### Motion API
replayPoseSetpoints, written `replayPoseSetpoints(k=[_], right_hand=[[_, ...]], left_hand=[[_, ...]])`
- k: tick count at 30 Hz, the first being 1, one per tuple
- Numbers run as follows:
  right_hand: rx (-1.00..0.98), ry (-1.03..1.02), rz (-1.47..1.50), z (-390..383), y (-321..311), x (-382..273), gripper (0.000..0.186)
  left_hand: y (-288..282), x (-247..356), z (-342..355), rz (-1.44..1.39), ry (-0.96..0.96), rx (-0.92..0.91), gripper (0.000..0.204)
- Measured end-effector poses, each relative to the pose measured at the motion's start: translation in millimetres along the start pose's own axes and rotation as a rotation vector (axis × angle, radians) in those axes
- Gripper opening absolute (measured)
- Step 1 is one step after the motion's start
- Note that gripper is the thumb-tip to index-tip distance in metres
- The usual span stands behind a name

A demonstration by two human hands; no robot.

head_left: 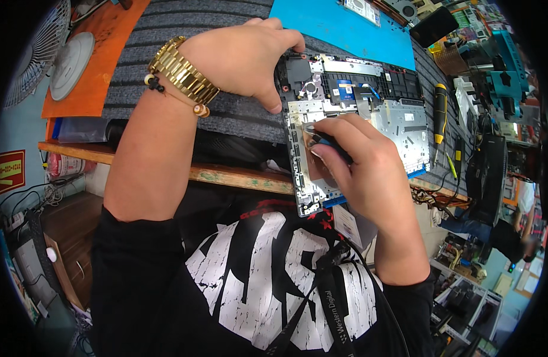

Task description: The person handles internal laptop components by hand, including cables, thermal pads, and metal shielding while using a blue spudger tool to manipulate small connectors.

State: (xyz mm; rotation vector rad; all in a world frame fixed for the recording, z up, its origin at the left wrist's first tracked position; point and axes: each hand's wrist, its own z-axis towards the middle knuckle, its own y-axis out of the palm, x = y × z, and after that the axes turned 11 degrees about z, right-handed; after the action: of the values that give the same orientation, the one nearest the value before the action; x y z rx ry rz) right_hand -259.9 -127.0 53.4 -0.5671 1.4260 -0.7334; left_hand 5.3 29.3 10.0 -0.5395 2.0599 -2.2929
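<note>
Where the laptop base lies: on the grey ribbed covering of the table, insides showing, its near left corner jutting out past the wooden front edge!
Left hand: up at the far left corner of the laptop base, and it's a wide one, thumb at the left side and fingers curving round toward the back, well apart from each other.
Right hand: right over the laptop base, left of its middle, thumb and forefinger nipped close on a small dark tool (mostly covered by the fingers, so its kind is anyone's call).
Watch: gold links gleaming on the left wrist, just left of the laptop base.
Screwdriver: yellow and black, lying just to the right of the laptop base.
Blue mat: spread out behind the laptop base.
Orange sheet: way out left of the laptop base, with those hands in between.
</note>
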Motion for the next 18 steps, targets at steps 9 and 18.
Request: replayPoseSetpoints(k=[9,18], right_hand=[[-0.03,0.032,0.036,-8,-15,0,0.025],[-0.05,0.011,0.005,-2,-9,-2,0.028]], left_hand=[[1,-1,2,-0.002,0.003,-0.023,0.104],[15,-8,-9,0.018,0.086,0.114,0.102]])
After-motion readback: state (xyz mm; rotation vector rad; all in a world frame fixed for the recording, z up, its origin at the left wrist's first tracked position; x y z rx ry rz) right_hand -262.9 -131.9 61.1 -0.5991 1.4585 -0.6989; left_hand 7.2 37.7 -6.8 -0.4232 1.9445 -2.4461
